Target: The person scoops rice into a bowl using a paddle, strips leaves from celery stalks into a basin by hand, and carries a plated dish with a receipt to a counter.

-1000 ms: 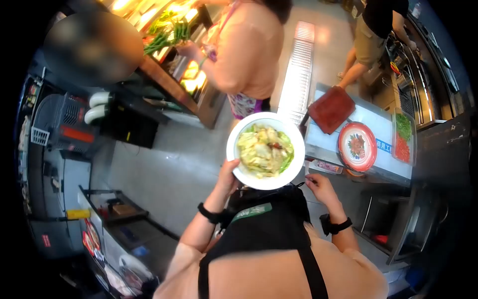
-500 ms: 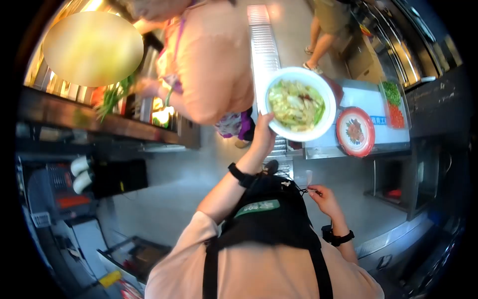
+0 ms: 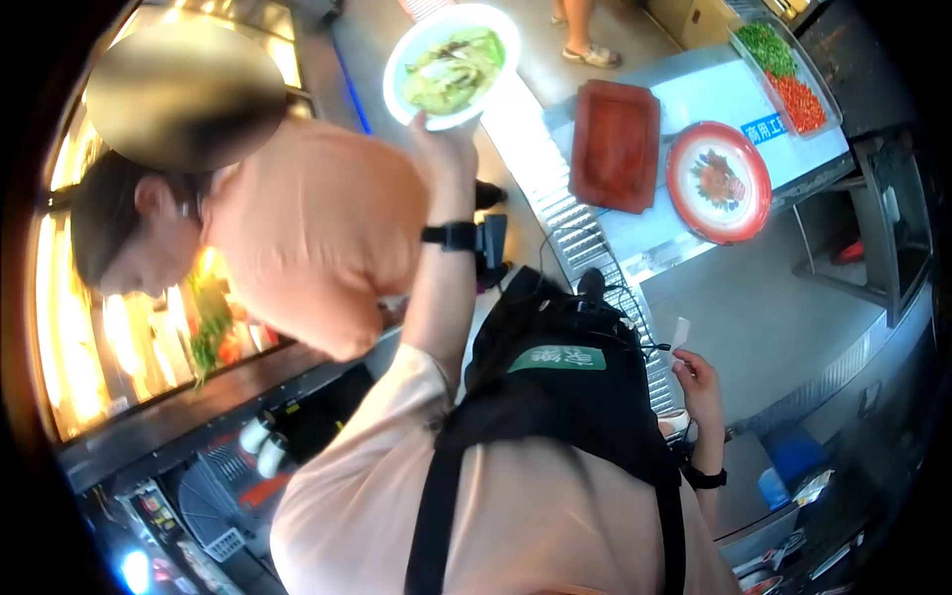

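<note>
My left hand (image 3: 444, 147) is stretched forward, closed on the near rim of a white bowl (image 3: 395, 81). Pale green cooked vegetables (image 3: 456, 71), perhaps cabbage, with dark bits among them, lie in the bowl. Low on the right, my right hand (image 3: 700, 387) pinches a small white slip of paper (image 3: 681, 332) between thumb and fingers. A dark cord runs close by this slip, against my black apron (image 3: 535, 421).
A dark red tray (image 3: 617, 147) and a red-rimmed plate (image 3: 684, 198) lie on a metal counter (image 3: 684, 94). Beyond them stands a container (image 3: 831, 121) of chopped green and red pieces. At left, a person in orange (image 3: 317, 218) bends over a lit display case (image 3: 74, 297).
My left hand has carried the bowl left and forward, away from the counter, uncovering the red tray. The view has turned. The person at left bends lower. My right hand still pinches the slip.
</note>
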